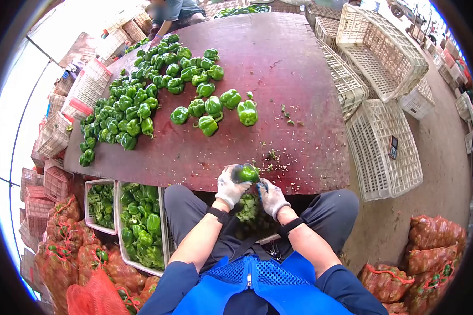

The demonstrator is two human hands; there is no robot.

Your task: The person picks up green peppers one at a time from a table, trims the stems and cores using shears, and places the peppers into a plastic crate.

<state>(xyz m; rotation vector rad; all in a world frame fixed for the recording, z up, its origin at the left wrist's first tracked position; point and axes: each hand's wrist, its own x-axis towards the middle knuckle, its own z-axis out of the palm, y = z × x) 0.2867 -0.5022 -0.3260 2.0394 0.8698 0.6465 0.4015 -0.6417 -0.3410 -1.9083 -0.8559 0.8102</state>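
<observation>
My left hand [230, 188], in a white glove, is closed around a green bell pepper [248, 174] just over the table's near edge. My right hand [272, 198], gloved too, has its fingers curled beside the pepper's lower right side. Something small and dark shows at its fingertips, too little to name. Between my knees, under both hands, lie green pepper scraps [246, 208]. Pale seeds and green bits [272, 156] are scattered on the table in front of my hands. Several whole peppers [208, 107] lie further up, next to a large pile [134, 105].
The reddish table [299, 63] spans the middle. Crates of peppers [140, 226] stand by my left knee. Net sacks [89, 257] fill the lower left, and more sacks [433, 244] the lower right. Pale plastic crates [386, 152] line the right, one bearing a phone-like device [393, 147]. A person [176, 13] leans at the far left.
</observation>
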